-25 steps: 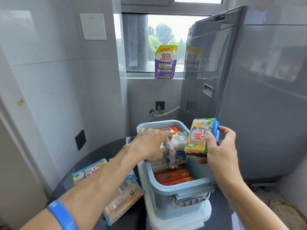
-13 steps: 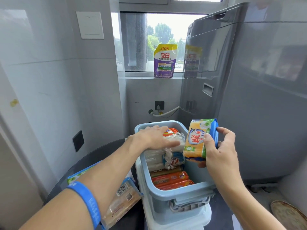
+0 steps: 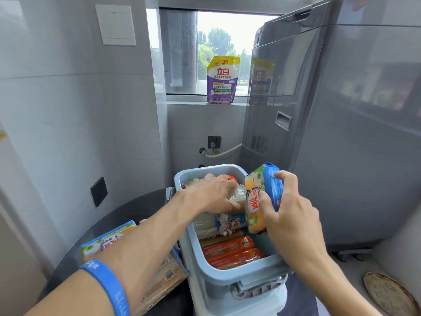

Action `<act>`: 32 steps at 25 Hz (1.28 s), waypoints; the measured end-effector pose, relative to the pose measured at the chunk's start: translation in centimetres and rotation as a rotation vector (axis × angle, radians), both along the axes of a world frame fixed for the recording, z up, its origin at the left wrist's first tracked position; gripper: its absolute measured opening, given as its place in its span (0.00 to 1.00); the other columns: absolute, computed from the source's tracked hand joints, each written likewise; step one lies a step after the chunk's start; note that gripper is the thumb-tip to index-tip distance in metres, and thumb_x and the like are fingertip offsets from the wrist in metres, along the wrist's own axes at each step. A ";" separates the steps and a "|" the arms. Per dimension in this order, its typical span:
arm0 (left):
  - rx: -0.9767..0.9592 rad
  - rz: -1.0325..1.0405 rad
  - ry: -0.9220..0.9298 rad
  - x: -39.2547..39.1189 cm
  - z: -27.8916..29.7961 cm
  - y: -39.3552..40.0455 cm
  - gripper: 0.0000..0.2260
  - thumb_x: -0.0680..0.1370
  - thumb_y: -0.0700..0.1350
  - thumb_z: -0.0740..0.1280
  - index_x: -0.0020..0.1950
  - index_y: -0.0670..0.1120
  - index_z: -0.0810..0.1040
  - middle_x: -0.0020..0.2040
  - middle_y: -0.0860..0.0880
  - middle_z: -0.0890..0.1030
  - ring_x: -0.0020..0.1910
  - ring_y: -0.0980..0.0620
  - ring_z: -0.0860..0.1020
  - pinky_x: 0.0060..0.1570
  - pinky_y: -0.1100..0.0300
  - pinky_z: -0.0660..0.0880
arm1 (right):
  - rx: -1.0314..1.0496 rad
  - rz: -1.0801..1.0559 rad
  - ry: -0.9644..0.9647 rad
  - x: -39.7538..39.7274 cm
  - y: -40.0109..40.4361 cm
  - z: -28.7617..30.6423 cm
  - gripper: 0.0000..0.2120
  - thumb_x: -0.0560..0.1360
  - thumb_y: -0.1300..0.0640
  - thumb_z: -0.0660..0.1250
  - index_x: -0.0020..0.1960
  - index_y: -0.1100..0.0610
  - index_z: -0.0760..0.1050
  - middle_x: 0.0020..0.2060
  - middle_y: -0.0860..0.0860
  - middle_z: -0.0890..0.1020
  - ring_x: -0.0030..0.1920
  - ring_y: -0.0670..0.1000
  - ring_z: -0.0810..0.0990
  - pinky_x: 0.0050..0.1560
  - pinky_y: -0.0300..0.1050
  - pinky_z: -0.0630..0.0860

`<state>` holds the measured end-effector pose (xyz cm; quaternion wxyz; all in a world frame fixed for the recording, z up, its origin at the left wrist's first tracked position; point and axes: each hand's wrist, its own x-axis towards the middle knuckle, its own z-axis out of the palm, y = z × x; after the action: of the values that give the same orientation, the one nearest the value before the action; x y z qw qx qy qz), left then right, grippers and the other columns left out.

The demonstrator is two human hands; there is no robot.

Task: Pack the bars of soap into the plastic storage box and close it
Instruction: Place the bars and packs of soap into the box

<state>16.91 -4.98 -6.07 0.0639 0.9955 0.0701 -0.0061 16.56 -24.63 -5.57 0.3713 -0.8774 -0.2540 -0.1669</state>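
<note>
My right hand (image 3: 289,213) grips a yellow and blue soap pack (image 3: 262,197) upright by its long edges, thumb on the front, fingers curled over the top, just above the open blue box (image 3: 227,279). My left hand (image 3: 214,195) lies flat, fingers extended, pressing the clear-wrapped soap (image 3: 205,222) already inside. Nearer me than that hand sit orange bars (image 3: 230,249). The pack looks dense, stiff and slick in its wrapper, so I judge a firm edge grip safest. More soap (image 3: 109,238) waits under my left forearm.
</note>
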 end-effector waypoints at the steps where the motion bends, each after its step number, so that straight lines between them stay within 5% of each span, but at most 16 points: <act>1: -0.008 -0.002 -0.013 -0.2 -0.2 0.0 0.30 0.71 0.69 0.63 0.69 0.59 0.70 0.67 0.56 0.73 0.65 0.47 0.71 0.59 0.38 0.71 | -0.108 -0.018 -0.043 0.0 -0.1 0.4 0.18 0.76 0.44 0.60 0.64 0.46 0.63 0.32 0.48 0.73 0.33 0.58 0.71 0.35 0.49 0.66; 6: -0.032 -0.015 -0.035 -0.6 -0.3 0.1 0.29 0.73 0.64 0.65 0.72 0.59 0.66 0.71 0.53 0.71 0.68 0.44 0.68 0.63 0.35 0.67 | -0.583 0.001 -0.200 0.2 -0.6 3.7 0.16 0.75 0.43 0.62 0.60 0.47 0.69 0.29 0.45 0.67 0.32 0.55 0.69 0.27 0.46 0.62; 10: -0.081 -0.009 -0.075 -0.6 -0.4 -0.1 0.29 0.75 0.63 0.66 0.74 0.63 0.62 0.72 0.53 0.71 0.70 0.44 0.69 0.65 0.36 0.68 | -0.757 0.061 -0.223 -0.2 0.3 3.9 0.13 0.74 0.45 0.63 0.56 0.48 0.68 0.31 0.46 0.68 0.30 0.52 0.68 0.25 0.43 0.57; 15: -0.080 0.001 -0.064 -1.0 -0.3 0.0 0.29 0.73 0.62 0.65 0.74 0.63 0.63 0.74 0.53 0.69 0.70 0.44 0.68 0.66 0.38 0.66 | -0.938 0.107 -0.133 0.1 1.6 1.5 0.09 0.75 0.45 0.62 0.53 0.46 0.68 0.48 0.50 0.71 0.51 0.56 0.73 0.40 0.47 0.63; 17: -0.065 -0.006 -0.051 -1.0 -0.2 0.2 0.31 0.73 0.62 0.67 0.75 0.64 0.61 0.75 0.53 0.68 0.71 0.43 0.66 0.67 0.38 0.65 | -0.998 0.064 -0.170 0.7 1.3 1.8 0.09 0.74 0.42 0.63 0.46 0.46 0.68 0.43 0.48 0.68 0.47 0.54 0.70 0.41 0.47 0.63; 21: -0.059 0.000 -0.053 -0.7 -0.2 0.4 0.32 0.73 0.62 0.67 0.75 0.64 0.61 0.75 0.53 0.68 0.71 0.43 0.66 0.67 0.37 0.64 | -1.133 0.084 -0.284 0.8 2.0 1.7 0.15 0.73 0.48 0.66 0.36 0.51 0.62 0.30 0.46 0.65 0.32 0.52 0.68 0.28 0.43 0.56; 25: -0.067 0.002 -0.080 -0.6 -0.4 0.6 0.32 0.72 0.63 0.68 0.75 0.64 0.62 0.74 0.54 0.69 0.71 0.44 0.67 0.66 0.38 0.66 | -1.074 0.113 -0.238 1.1 1.7 1.7 0.20 0.74 0.43 0.66 0.33 0.52 0.60 0.29 0.46 0.65 0.33 0.54 0.69 0.27 0.43 0.56; 28: -0.090 0.021 -0.176 -1.2 -0.3 0.3 0.30 0.71 0.66 0.67 0.71 0.61 0.68 0.69 0.53 0.75 0.66 0.46 0.72 0.63 0.42 0.71 | -0.775 -0.052 -0.247 0.9 -0.2 0.2 0.21 0.76 0.40 0.59 0.32 0.53 0.66 0.27 0.46 0.65 0.31 0.54 0.69 0.30 0.45 0.61; 32: -0.531 0.118 -0.618 -4.4 0.4 0.3 0.17 0.76 0.59 0.64 0.60 0.52 0.80 0.59 0.52 0.82 0.58 0.50 0.77 0.56 0.54 0.74 | -0.429 -0.026 -0.424 -0.2 -1.2 -0.7 0.13 0.76 0.50 0.66 0.34 0.54 0.74 0.26 0.49 0.75 0.29 0.58 0.76 0.27 0.44 0.65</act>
<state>12.52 -4.64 -5.68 0.3370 0.8936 0.1006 0.2789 16.40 -25.79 -6.23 0.1141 -0.8845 -0.3440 -0.2936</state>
